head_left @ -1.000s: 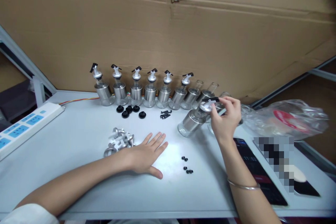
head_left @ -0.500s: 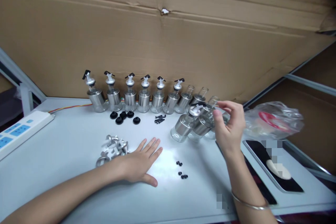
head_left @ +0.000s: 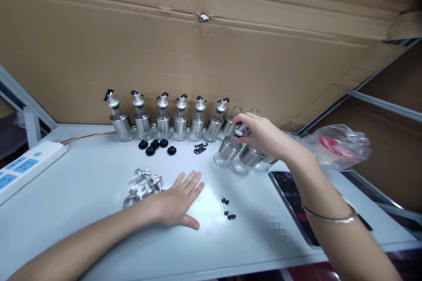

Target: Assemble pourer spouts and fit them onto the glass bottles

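Note:
My left hand [head_left: 180, 204] lies flat on the table with its fingers spread, holding nothing. Beside it, under the edge of the forearm, is a pile of silver spout parts [head_left: 145, 183]. My right hand [head_left: 260, 134] is closed around the silver pourer top [head_left: 241, 129] of a glass oil bottle [head_left: 228, 150] with a metal band. That bottle stands upright at the front right. Close by it, partly covered by the hand, are more banded bottles [head_left: 248, 158] whose tops are hidden. Small black rings [head_left: 230, 216] lie in front of the bottles.
Several bottles with pourers [head_left: 181, 126] line the cardboard wall [head_left: 198, 61]. Before them lie black stoppers [head_left: 150, 151] and thin black pins [head_left: 200, 148]. A power strip [head_left: 28, 167] is at left; a phone [head_left: 290, 202] and a plastic bag [head_left: 336, 147] are at right.
My right hand has moved left from the uncapped bottles and closed on the pourer top of the front bottle. The left hand stays flat in place. The view has shifted slightly.

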### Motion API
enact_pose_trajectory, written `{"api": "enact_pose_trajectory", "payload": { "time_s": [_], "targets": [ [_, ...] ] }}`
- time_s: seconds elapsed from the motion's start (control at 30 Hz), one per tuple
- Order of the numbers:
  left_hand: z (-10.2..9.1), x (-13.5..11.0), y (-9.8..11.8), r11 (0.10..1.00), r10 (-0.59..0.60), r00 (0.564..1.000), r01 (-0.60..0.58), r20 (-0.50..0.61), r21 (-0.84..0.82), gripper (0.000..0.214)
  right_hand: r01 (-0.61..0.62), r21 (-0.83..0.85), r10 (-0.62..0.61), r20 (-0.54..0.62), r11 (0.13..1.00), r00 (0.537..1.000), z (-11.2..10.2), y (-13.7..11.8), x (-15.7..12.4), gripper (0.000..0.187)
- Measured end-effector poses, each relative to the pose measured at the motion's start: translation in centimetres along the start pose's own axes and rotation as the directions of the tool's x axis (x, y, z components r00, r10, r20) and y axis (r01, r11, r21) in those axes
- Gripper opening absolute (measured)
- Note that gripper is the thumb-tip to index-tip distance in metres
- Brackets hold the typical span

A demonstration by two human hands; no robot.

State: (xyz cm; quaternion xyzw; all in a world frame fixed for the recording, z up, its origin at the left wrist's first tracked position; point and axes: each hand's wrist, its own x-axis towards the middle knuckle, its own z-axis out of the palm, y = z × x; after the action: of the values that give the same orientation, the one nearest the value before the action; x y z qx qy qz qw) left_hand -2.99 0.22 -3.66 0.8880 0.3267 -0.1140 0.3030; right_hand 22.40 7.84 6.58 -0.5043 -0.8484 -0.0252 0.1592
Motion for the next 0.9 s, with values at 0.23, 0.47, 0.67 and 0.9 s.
{"api": "enact_pose_trajectory", "payload": {
  "time_s": [0.23, 0.47, 0.67, 0.9],
  "targets": [
    [0.1, 0.0, -0.2, 1.000, 0.016, 1.000, -0.017, -0.007, -0.023, 0.098, -0.051, 0.241, 0.054, -0.009, 0.969, 0.998, -3.3, 2.9, 4.0, 0.023],
    [-0.3, 0.0, 0.2, 0.999, -0.031, 0.998, 0.030, 0.058, 0.029, 0.098, -0.153, -0.078, 0.167, 0.234, 0.985, 0.958, -1.4, 6.1, 10.0, 0.038],
    [-0.7, -0.1, 0.5, 0.995, -0.053, 0.995, 0.046, 0.089, 0.086, 0.098, -0.181, -0.052, 0.188, 0.216, 0.982, 0.958, 0.8, 7.1, 10.4, 0.025],
    [-0.6, -0.1, 0.5, 0.996, -0.043, 0.996, 0.037, 0.076, 0.075, 0.096, -0.175, 0.122, 0.179, -0.018, 0.977, 0.984, -2.7, 8.4, 7.9, 0.039]
  ]
}}
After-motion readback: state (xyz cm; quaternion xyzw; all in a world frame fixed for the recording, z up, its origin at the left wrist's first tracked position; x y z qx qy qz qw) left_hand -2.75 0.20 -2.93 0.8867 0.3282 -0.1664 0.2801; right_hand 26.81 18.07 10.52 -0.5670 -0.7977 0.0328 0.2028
